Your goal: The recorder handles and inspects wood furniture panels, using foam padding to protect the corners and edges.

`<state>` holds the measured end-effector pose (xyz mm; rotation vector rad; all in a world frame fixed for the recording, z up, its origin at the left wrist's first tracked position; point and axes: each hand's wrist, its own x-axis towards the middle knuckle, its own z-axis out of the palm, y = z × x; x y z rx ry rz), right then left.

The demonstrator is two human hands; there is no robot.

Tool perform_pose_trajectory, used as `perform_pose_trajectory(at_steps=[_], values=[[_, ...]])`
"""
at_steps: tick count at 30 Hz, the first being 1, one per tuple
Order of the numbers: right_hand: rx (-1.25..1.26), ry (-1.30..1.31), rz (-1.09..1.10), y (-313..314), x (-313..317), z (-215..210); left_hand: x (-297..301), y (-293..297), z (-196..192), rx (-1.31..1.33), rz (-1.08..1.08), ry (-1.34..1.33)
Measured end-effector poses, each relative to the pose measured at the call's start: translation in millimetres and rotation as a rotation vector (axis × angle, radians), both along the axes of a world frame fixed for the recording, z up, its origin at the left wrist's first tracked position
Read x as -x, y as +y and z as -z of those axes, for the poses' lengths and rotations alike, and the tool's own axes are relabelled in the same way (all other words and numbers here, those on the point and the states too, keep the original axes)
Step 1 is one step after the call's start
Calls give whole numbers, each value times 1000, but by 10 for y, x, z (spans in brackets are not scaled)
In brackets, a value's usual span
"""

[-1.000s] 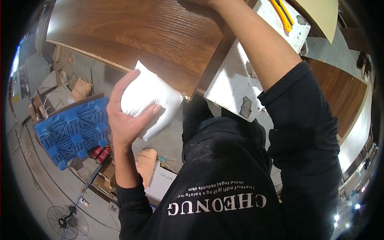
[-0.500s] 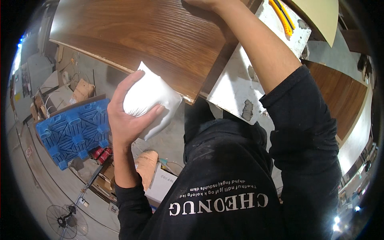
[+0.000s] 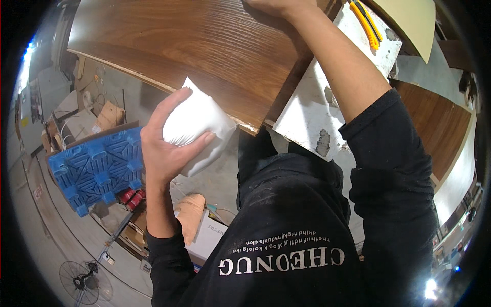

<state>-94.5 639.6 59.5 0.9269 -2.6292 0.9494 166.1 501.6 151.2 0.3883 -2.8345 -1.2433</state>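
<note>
In my left hand (image 3: 166, 146) is a plump, smooth white bag (image 3: 202, 120) with a pointed corner. My thumb presses its near side and my fingers wrap round its left side, so the hand is closed on it. The bag is by the near edge of a brown wood-grain board (image 3: 204, 46), its tip overlapping the board's edge. My right hand (image 3: 281, 5) rests at the far part of the board, by the picture's upper edge. Its fingers are mostly cut off, so their pose is hidden.
A yellow utility knife (image 3: 367, 25) lies on a stained white surface (image 3: 302, 112) right of the board. A blue plastic pallet (image 3: 99, 166) stands at the left, near a white box (image 3: 207, 235). More wood-grain panels (image 3: 434, 123) are at the right; a fan (image 3: 82, 281) stands lower left.
The whole view has shifted slightly, with everything a little further right. My left hand still holds the white bag by the board's edge, and my right hand stays at the far part.
</note>
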Motion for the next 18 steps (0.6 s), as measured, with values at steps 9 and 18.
perform_pose_trajectory(at_steps=[9, 18], values=[[-15, -6, 9, 16, -28, -41, 9, -78, 4, 52, 23, 16], [-62, -18, 12, -4, -27, -45, 61, -164, 20, 8, 25, 31]])
